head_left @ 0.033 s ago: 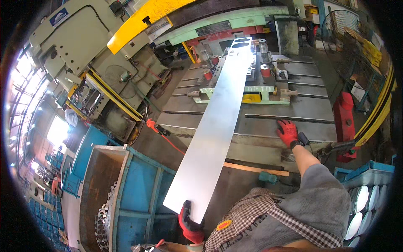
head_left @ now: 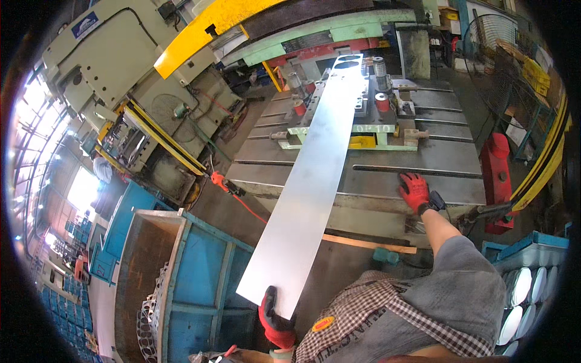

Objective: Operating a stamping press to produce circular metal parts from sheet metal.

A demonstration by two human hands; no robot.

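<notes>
A long bright sheet-metal strip (head_left: pixel 302 199) slants from near my body up to the press. Its far end, with dark round holes cut in it, lies over the die set (head_left: pixel 375 127). My left hand (head_left: pixel 277 323), in a red and black glove, grips the strip's near end with the thumb on top. The fingers beneath are hidden by the metal. My right hand (head_left: pixel 415 192), in a red glove, rests with its fingers spread on the front of the grooved press bed (head_left: pixel 417 154), touching nothing else.
At left stands a blue bin (head_left: pixel 196 266) holding punched metal scrap (head_left: pixel 150 320). On the right, round metal discs (head_left: pixel 521 285) sit in rows below a blue rack. A red stand (head_left: pixel 497 175) is beside the bed. Above it hangs a yellow press guard (head_left: pixel 212 27).
My left hand and the strip's near end have shifted very slightly away from me. My right hand stays in place on the bed.
</notes>
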